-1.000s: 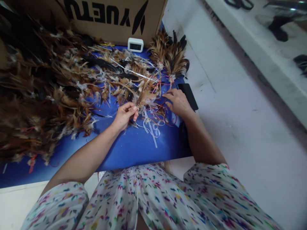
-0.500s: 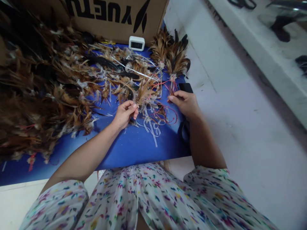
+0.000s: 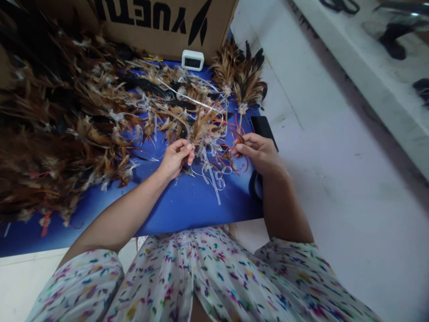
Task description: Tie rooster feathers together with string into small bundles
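Observation:
My left hand [image 3: 177, 157] is closed in a pinch in front of a tan feather cluster [image 3: 202, 126]; whatever its fingertips hold is too small to make out. Between the thumb and fingers of my right hand [image 3: 257, 153] is a small brown feather [image 3: 240, 138]. Red string [image 3: 246, 163] lies loosely curled beside that hand. Clear plastic strips [image 3: 214, 181] trail over the blue table [image 3: 187, 203] between both hands.
Loose feathers [image 3: 77, 134] cover the table's left side. Two tied feather bundles [image 3: 248, 85] lie at the back right. A white digital timer [image 3: 192, 60] stands before a cardboard box [image 3: 161, 38]. A black phone [image 3: 263, 127] and a dark handle [image 3: 255, 185] are by my right arm.
My right hand has come down a little toward me, its fingers curling more around the feather. More of the phone now shows. My left hand stays nearly in place.

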A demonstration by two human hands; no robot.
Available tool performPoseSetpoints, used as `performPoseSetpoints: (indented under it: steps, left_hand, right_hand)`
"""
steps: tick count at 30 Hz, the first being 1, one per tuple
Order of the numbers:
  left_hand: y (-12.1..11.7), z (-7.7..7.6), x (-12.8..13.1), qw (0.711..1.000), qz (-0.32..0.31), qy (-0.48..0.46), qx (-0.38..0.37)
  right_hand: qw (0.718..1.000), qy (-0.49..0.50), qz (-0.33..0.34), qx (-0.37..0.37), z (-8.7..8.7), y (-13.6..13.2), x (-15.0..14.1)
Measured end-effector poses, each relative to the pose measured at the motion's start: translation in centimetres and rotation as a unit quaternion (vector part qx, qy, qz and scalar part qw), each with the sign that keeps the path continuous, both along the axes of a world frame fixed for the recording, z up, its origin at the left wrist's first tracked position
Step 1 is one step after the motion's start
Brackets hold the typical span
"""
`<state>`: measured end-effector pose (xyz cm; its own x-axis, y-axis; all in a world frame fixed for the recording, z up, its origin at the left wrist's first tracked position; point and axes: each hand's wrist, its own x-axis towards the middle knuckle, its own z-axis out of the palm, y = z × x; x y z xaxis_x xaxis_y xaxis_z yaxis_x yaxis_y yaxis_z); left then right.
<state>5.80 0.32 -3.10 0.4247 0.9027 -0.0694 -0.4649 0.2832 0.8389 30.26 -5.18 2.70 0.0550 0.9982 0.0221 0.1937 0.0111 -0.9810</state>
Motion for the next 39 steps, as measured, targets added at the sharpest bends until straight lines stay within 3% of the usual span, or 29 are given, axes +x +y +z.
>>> performPoseSetpoints:
  steps: [9,19,21,24,28,30,35,39]
  left_hand:
    - [0.0,0.1,0.0,1.0,0.005,-0.014,-0.01]
    - [0.0,0.2,0.0,1.0,-0.003,-0.005,-0.006]
    - [0.0,0.1,0.0,1.0,-0.009,0.004,-0.006]
    - [0.1,-0.1,-0.1,1.0,-0.011,0.012,-0.001]
    - [0.1,-0.3,0.0,1.0,-0.003,0.011,-0.002]
    - [0.1,-0.2,0.0,1.0,-0.003,0.002,-0.004]
    - [0.1,-0.1,0.0,1.0,-0.006,-0.01,-0.004]
    - [0.1,-0.1,0.0,1.0,-0.007,-0.004,-0.005]
  right_hand:
    - [0.998,-0.059,-0.002,-0.009,-0.6,-0.8,-1.0]
    - [0.986,-0.139,0.087,0.003,-0.9,-2.0,-1.7]
    - [0.986,-0.153,0.061,0.015,-1.1,-1.7,-1.4]
    - [0.976,-0.207,-0.046,0.059,-1.7,-0.6,-0.4]
    - [0.899,-0.374,-0.161,0.162,-2.5,0.1,0.8]
    - [0.878,-0.422,-0.132,0.185,-2.8,-0.1,0.6]
    - [0.883,-0.434,0.078,0.16,-3.3,-0.6,-0.8]
    - [0.855,-0.494,0.093,0.129,-3.9,-0.3,-1.3]
